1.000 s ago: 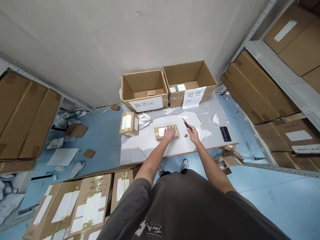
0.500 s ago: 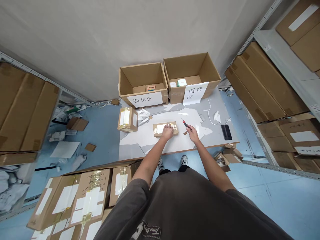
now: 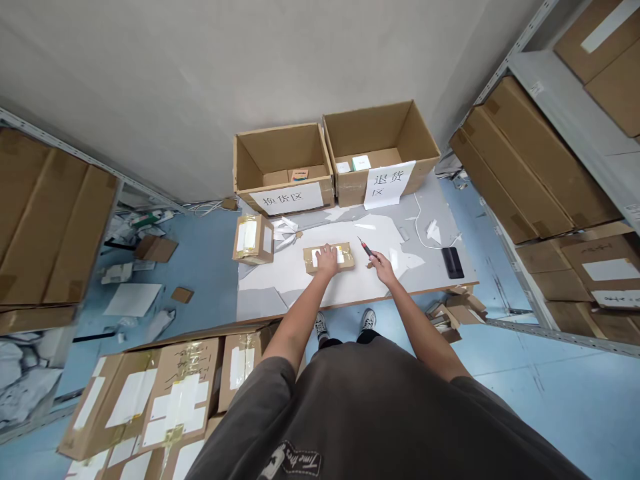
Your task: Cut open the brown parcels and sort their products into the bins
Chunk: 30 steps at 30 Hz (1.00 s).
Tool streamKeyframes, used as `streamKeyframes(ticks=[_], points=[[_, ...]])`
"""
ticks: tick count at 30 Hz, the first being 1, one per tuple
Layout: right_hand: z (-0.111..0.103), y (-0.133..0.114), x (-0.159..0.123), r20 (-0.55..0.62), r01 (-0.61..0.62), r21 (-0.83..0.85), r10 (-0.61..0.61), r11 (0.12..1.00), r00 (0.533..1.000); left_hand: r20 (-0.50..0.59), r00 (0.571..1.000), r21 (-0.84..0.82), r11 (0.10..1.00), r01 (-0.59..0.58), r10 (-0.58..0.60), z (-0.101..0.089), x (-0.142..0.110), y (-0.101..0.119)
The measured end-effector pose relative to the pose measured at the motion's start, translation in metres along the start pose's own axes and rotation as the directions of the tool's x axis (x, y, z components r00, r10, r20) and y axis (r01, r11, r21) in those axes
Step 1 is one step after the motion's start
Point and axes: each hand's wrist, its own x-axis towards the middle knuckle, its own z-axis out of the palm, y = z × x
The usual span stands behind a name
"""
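Note:
On the table a small taped cardboard box with a white label lies flat. My left hand sits over its middle, fingers bent across the top and gripping it. Right of the box, my right hand is closed around a red-and-black utility knife, whose thin tip points up and away from me. The knife is apart from the box. A small brown scrap lies beside my right fingers.
Two open cartons with handwritten signs, the left and the right, stand at the back holding small boxes. A taped box is at left. A phone with a cable lies right. Stacked cartons and shelves flank the table.
My left hand has shifted slightly left along the small box, uncovering more of its right side. The utility knife stays in my right hand, and the camera view has moved a little.

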Motion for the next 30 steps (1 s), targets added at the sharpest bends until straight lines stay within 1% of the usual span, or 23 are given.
streamKeyframes(ticks=[3,7,10,12,15,17,20,24,28,30], points=[[0.0,0.003,0.001,0.029,-0.017,0.001,0.017,1.0,0.999,0.044,0.999,0.02,1.0,0.017,-0.018,-0.008,0.002,0.004],[0.001,0.012,0.004,0.051,-0.047,-0.032,0.049,0.998,0.997,0.048,0.999,-0.007,1.0,0.005,-0.004,-0.012,0.0,0.001],[0.002,0.02,0.007,0.071,-0.066,-0.055,0.07,0.996,0.995,0.052,0.999,-0.045,0.999,-0.008,0.01,-0.01,0.0,0.0],[0.0,0.024,0.009,0.1,-0.063,-0.102,0.073,0.993,0.992,0.059,0.998,-0.055,0.998,0.008,-0.005,-0.008,0.002,0.004],[-0.006,0.027,0.012,0.154,-0.076,-0.171,0.103,0.982,0.983,0.063,0.996,-0.022,0.998,0.063,-0.061,-0.005,0.007,0.014],[-0.01,0.027,0.015,0.192,-0.103,-0.174,0.137,0.979,0.972,0.069,0.994,0.005,0.996,0.084,-0.084,-0.003,0.009,0.018],[-0.015,0.028,0.021,0.262,-0.126,-0.167,0.167,0.978,0.951,0.083,0.995,0.012,0.998,0.062,-0.062,-0.001,0.008,0.019],[-0.019,0.026,0.029,0.322,-0.11,-0.196,0.17,0.974,0.931,0.087,0.996,-0.03,0.999,0.03,-0.028,0.001,0.005,0.018],[-0.03,0.012,0.046,0.371,-0.08,-0.259,0.176,0.962,0.912,0.083,0.995,-0.019,0.998,0.062,-0.06,0.001,0.006,0.023],[-0.037,0.004,0.059,0.412,-0.035,-0.318,0.172,0.947,0.895,0.08,0.994,-0.01,0.997,0.072,-0.071,0.001,0.008,0.025]])
